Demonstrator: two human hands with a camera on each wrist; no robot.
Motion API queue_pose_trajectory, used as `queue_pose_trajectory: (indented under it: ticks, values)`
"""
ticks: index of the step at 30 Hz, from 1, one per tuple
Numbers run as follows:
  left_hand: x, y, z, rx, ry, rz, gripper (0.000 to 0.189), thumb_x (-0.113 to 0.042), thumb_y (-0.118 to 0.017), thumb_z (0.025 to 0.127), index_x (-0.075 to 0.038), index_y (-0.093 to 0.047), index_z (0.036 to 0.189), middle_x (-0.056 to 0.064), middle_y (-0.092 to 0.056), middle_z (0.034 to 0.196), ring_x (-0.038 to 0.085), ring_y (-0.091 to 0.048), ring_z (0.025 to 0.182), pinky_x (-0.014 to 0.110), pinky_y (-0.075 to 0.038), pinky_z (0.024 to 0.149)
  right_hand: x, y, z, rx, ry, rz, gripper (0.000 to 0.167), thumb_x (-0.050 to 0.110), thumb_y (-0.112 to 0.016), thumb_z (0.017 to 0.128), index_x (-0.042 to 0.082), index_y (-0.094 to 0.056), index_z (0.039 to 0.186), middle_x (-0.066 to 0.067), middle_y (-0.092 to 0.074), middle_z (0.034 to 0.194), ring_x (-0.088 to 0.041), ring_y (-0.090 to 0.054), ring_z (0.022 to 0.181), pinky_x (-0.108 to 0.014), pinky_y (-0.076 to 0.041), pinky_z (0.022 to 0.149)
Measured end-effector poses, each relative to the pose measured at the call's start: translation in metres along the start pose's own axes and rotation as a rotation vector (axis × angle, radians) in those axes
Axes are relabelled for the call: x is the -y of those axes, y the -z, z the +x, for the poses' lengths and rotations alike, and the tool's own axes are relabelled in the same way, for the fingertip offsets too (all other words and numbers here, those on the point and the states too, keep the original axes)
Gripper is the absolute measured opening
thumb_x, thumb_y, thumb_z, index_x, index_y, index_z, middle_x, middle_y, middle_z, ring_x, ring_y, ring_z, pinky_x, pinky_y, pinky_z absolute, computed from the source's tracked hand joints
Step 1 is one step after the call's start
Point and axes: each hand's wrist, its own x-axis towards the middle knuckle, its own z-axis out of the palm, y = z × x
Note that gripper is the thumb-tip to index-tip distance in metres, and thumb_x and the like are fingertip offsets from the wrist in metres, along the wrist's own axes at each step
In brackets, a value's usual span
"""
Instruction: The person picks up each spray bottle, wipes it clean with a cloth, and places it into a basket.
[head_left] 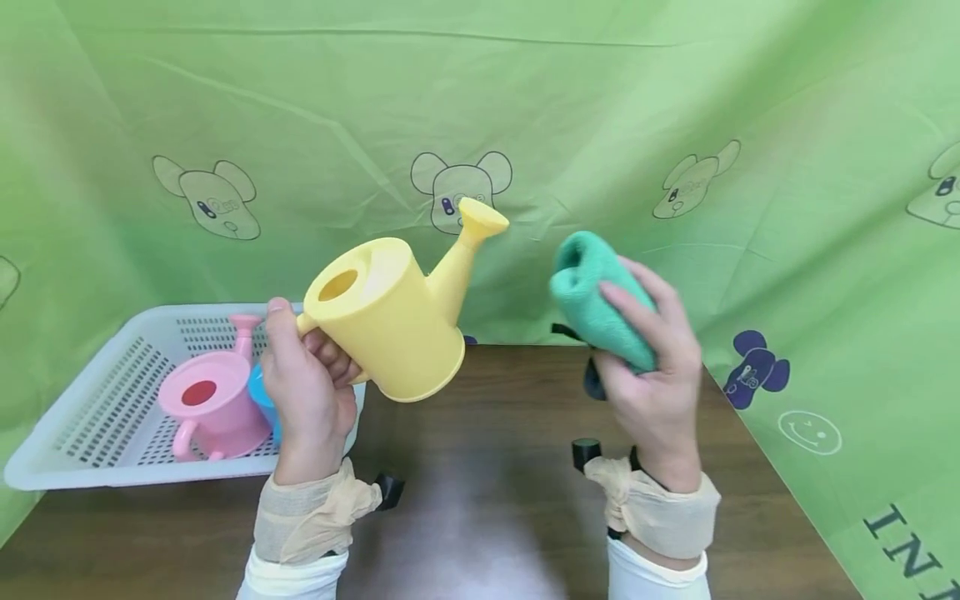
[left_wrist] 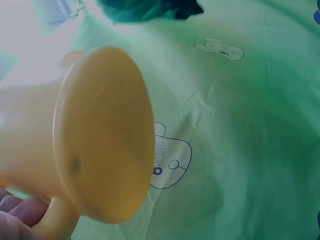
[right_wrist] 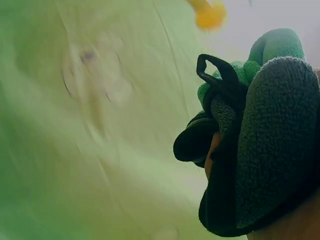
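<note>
By its handle, my left hand grips a yellow watering can, raised over the table. The can leans, its spout pointing up and to the right, and its round base faces the left wrist camera. A bunched green cloth is held in my right hand, to the right of the spout and apart from it. Black edging and a small black loop show on the cloth in the right wrist view. Part of the can's handle is hidden by my left fingers.
A white perforated basket stands at the left on the dark wooden table. Inside it are a pink watering can and a blue item, partly hidden by my left hand. A green printed curtain hangs behind and to the right.
</note>
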Motion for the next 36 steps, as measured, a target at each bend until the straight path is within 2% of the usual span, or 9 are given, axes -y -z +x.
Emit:
queue_pose_trajectory:
  ticks: [3,5,7,11,14,19,23,29,36]
  values:
    - [0.004,-0.003,0.0,-0.041,-0.028,-0.009,0.062,-0.041,-0.04,0.111,-0.016,-0.023,0.056,-0.004,-0.016,0.053,0.012,-0.009,0.049,0.029,-0.004,0.049,0.004,-0.017,-0.005,0.108,0.043,0.007,0.057,-0.017,-0.059,0.073,0.007,-0.077,0.122,-0.021,-0.062,0.144,-0.032,-0.06,0.132,-0.038,-0.046,0.112]
    - [0.006,-0.004,-0.001,-0.06,-0.073,-0.005,0.064,-0.04,-0.042,0.111,-0.015,-0.025,0.054,-0.004,-0.017,0.052,0.012,-0.009,0.048,0.029,-0.004,0.048,0.007,-0.027,-0.008,0.153,0.054,-0.005,0.059,-0.016,-0.055,0.074,0.01,-0.077,0.122,-0.022,-0.062,0.144,-0.034,-0.06,0.131,-0.036,-0.048,0.11]
    - [0.01,-0.005,-0.001,-0.067,-0.137,0.006,0.067,-0.037,-0.045,0.111,-0.014,-0.026,0.052,-0.004,-0.018,0.05,0.012,-0.009,0.046,0.029,-0.004,0.046,0.01,-0.036,-0.01,0.166,0.05,-0.024,0.059,-0.016,-0.053,0.076,0.011,-0.077,0.122,-0.021,-0.061,0.144,-0.035,-0.061,0.13,-0.034,-0.048,0.11]
    - [0.015,-0.008,-0.003,-0.061,-0.233,0.034,0.069,-0.034,-0.047,0.111,-0.012,-0.028,0.049,-0.003,-0.02,0.046,0.012,-0.01,0.043,0.029,-0.004,0.043,0.015,-0.05,-0.013,0.141,0.007,-0.058,0.061,-0.017,-0.051,0.076,0.013,-0.078,0.122,-0.017,-0.062,0.144,-0.036,-0.062,0.13,-0.034,-0.047,0.11]
    - [0.016,-0.01,-0.006,-0.061,-0.231,0.04,0.066,-0.033,-0.048,0.111,-0.013,-0.03,0.05,-0.004,-0.022,0.046,0.012,-0.011,0.042,0.029,-0.004,0.043,0.017,-0.055,-0.015,0.119,-0.012,-0.082,0.062,-0.017,-0.05,0.075,0.013,-0.078,0.122,-0.018,-0.061,0.144,-0.037,-0.062,0.129,-0.035,-0.048,0.109]
    - [0.016,-0.017,-0.012,-0.057,-0.185,0.067,0.062,-0.031,-0.048,0.11,-0.012,-0.031,0.054,-0.005,-0.025,0.047,0.012,-0.014,0.043,0.028,-0.008,0.042,0.019,-0.06,-0.015,0.076,-0.026,-0.126,0.059,-0.016,-0.052,0.078,0.014,-0.078,0.122,-0.017,-0.061,0.144,-0.036,-0.062,0.129,-0.037,-0.049,0.107]
    - [0.015,-0.022,-0.017,-0.034,-0.151,0.071,0.061,-0.032,-0.048,0.11,-0.012,-0.032,0.055,-0.004,-0.026,0.048,0.012,-0.015,0.043,0.028,-0.01,0.042,0.021,-0.063,-0.016,0.074,-0.031,-0.151,0.061,-0.015,-0.052,0.077,0.015,-0.078,0.122,-0.017,-0.06,0.145,-0.036,-0.061,0.131,-0.039,-0.049,0.108]
    - [0.017,-0.024,-0.022,0.008,-0.1,0.048,0.058,-0.032,-0.044,0.111,-0.013,-0.033,0.058,-0.005,-0.027,0.048,0.012,-0.017,0.041,0.029,-0.009,0.043,0.019,-0.064,-0.017,0.148,-0.029,-0.174,0.063,-0.016,-0.053,0.076,0.016,-0.077,0.125,-0.016,-0.058,0.148,-0.033,-0.059,0.135,-0.043,-0.049,0.11]
    - [0.017,-0.02,-0.021,0.001,-0.099,0.05,0.059,-0.033,-0.043,0.111,-0.014,-0.03,0.056,-0.006,-0.026,0.048,0.012,-0.015,0.04,0.03,-0.007,0.043,0.013,-0.062,-0.019,0.264,-0.03,-0.184,0.063,-0.015,-0.056,0.077,0.017,-0.075,0.128,-0.015,-0.058,0.149,-0.033,-0.058,0.135,-0.049,-0.05,0.108]
